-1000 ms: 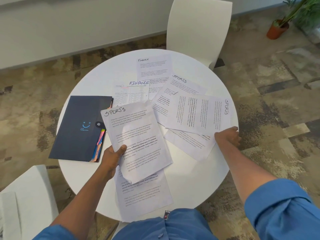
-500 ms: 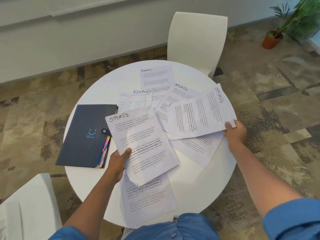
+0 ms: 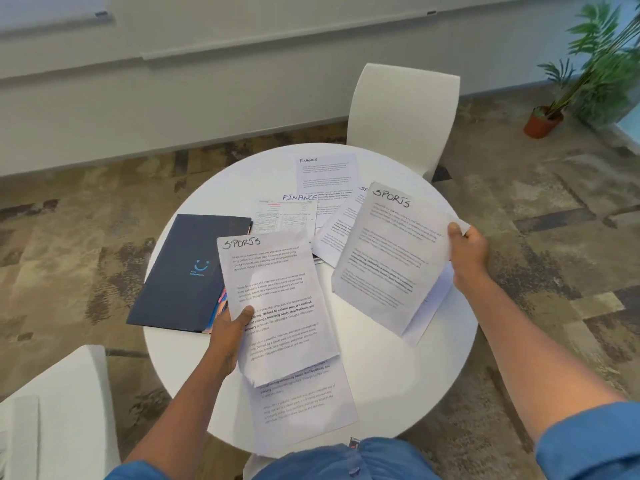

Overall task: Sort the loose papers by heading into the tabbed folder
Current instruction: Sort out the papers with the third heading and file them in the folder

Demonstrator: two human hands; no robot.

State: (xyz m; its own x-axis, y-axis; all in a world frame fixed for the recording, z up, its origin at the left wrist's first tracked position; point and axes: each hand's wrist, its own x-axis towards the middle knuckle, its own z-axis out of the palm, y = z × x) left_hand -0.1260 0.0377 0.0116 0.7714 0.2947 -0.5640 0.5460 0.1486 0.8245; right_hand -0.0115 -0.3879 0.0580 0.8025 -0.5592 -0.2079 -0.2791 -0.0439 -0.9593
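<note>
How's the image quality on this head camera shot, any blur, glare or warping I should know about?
Head view: soft, even light with no hard glare on the white table; the SPORTS headings on the sheet in the left hand and the sheet in the right hand read clearly, body text is smeared; the potted plant is blurred; wide-angle warping bends the wall rail at the edges.

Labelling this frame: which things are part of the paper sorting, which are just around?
Job:
left hand holding a SPORTS sheet
right hand holding another SPORTS page
FINANCE sheets
tabbed folder, closed

Around:
white chair
potted plant
</note>
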